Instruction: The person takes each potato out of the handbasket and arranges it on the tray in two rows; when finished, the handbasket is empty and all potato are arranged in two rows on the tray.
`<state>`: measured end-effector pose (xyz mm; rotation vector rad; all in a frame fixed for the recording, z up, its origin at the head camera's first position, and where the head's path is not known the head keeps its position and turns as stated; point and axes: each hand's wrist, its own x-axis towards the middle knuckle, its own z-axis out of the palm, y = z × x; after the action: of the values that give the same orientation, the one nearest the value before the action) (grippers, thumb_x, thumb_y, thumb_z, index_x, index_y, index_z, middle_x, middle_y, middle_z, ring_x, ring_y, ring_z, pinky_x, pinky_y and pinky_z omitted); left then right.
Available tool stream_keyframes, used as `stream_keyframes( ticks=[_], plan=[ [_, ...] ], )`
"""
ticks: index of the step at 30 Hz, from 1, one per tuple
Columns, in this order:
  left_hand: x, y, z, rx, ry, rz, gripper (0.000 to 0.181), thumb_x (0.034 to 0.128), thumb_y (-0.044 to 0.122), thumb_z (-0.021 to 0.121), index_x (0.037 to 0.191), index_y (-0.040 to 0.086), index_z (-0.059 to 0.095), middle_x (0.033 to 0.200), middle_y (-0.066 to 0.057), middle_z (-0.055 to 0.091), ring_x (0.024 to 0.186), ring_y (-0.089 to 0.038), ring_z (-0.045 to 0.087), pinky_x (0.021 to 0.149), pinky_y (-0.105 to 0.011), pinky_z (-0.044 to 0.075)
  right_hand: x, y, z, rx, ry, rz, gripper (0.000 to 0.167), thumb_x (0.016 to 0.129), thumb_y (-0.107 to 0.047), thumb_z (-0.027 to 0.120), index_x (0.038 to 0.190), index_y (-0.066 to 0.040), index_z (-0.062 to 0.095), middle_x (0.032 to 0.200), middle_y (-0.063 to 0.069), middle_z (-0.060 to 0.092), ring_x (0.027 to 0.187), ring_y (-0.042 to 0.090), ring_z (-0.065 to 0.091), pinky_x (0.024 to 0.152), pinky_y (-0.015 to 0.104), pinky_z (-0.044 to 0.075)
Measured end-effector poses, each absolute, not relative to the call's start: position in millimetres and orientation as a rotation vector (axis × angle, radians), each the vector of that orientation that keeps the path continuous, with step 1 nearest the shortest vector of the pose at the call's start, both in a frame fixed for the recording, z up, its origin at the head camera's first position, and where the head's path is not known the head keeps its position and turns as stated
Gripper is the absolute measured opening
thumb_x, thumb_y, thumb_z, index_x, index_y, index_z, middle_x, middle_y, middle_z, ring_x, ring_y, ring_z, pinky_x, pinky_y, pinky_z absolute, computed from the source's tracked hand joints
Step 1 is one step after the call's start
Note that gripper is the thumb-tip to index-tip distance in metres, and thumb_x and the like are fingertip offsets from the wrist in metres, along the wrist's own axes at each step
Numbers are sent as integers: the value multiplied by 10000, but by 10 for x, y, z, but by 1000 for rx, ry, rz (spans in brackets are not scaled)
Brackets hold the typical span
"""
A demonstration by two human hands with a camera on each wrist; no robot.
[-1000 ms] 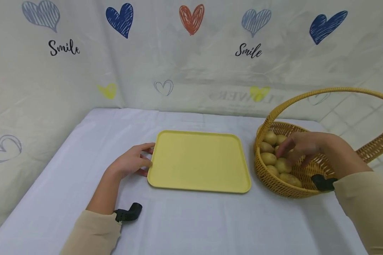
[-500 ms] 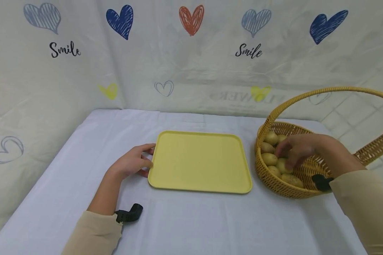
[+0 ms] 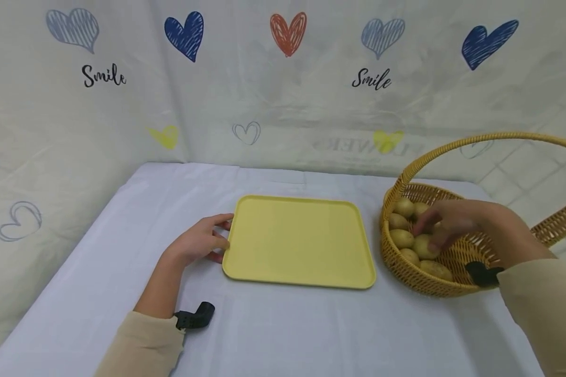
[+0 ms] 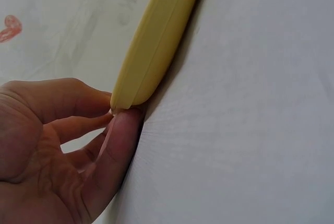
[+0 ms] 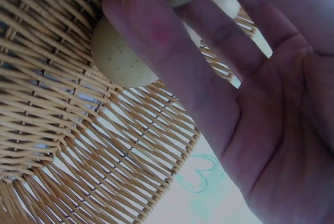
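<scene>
One potato point(image 3: 423, 245) inside the wicker basket point(image 3: 421, 286) is pinched in my right hand point(image 3: 462, 217), a picking step that I judge calls for a clean lift next, while my left hand point(image 3: 199, 241), fingers relaxed, touches the yellow tray point(image 3: 299, 242).

Left forearm point(image 3: 158, 293) rises from 7 o'clock, aimed toward 1; left hand point(image 3: 198, 242) turned toward 2, left fingers point(image 3: 224, 217) relaxed, lightly bent, gaps between them. Right forearm point(image 3: 519, 242) enters from 4 o'clock, aimed toward 10; right wrist point(image 3: 497, 221) arched, right hand point(image 3: 457, 217) points toward 9, knuckles uppermost, right fingers point(image 3: 423, 221) bent downward, right thumb point(image 5: 162, 51) opposite them in pinch. Palm side shows in both wrist views.
</scene>
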<state>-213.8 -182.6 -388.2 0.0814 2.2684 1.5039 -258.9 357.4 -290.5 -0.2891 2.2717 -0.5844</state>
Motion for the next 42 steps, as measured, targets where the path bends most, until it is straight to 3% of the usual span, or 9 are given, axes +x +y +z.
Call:
stream_keyframes(
  ticks=[7, 12, 17, 23, 31, 42],
  plan=[
    [-2124, -1805, -3891, 58, 2272, 1488, 797, 859, -42, 602, 1606, 82, 353, 1448, -161, 427, 991, -264, 595, 742, -389, 660, -2547, 3671, -2840, -279, 2310, -618, 548, 852, -177, 829, 1334, 11, 647, 1412, 264, 545, 1197, 259, 626, 946, 419, 612],
    [-2130, -1802, -3877, 58, 2272, 1502, 803, 855, -50, 603, 1607, 83, 353, 1445, -162, 423, 992, -268, 590, 744, -390, 659, -2523, 3717, -2773, -296, 2338, -634, 550, 869, -224, 815, 1354, -23, 650, 1380, 189, 588, 1146, 214, 630, 915, 357, 591],
    [-2127, -1808, -3884, 48, 2277, 1496, 807, 856, -50, 610, 1608, 94, 355, 1447, -158, 426, 1006, -270, 590, 743, -388, 659, -2492, 3727, -2742, -313, 2365, -691, 573, 887, -249, 797, 1385, -23, 627, 1444, 248, 551, 1146, 203, 664, 907, 338, 596],
    [-2126, -1807, -3880, 53, 2275, 1500, 804, 859, -47, 608, 1609, 95, 354, 1460, -157, 427, 1018, -273, 591, 749, -389, 659, -2465, 3721, -2701, -357, 2477, -608, 540, 896, -342, 786, 1373, -123, 660, 1473, 210, 553, 1229, 247, 614, 912, 359, 557],
    [-2129, -1800, -3884, 54, 2279, 1505, 802, 859, -44, 609, 1607, 98, 358, 1450, -159, 437, 1026, -276, 588, 745, -390, 660, -2425, 3678, -2624, -389, 2496, -655, 495, 920, -310, 766, 1372, -134, 666, 1464, 183, 558, 1200, 227, 603, 907, 364, 551],
    [-2126, -1801, -3878, 65, 2271, 1509, 802, 853, -50, 598, 1605, 96, 359, 1449, -163, 433, 1030, -279, 583, 752, -392, 660, -2352, 3574, -2524, -430, 2541, -678, 470, 910, -283, 782, 1351, -156, 682, 1484, 182, 537, 1139, 89, 598, 872, 322, 562]
  ],
)
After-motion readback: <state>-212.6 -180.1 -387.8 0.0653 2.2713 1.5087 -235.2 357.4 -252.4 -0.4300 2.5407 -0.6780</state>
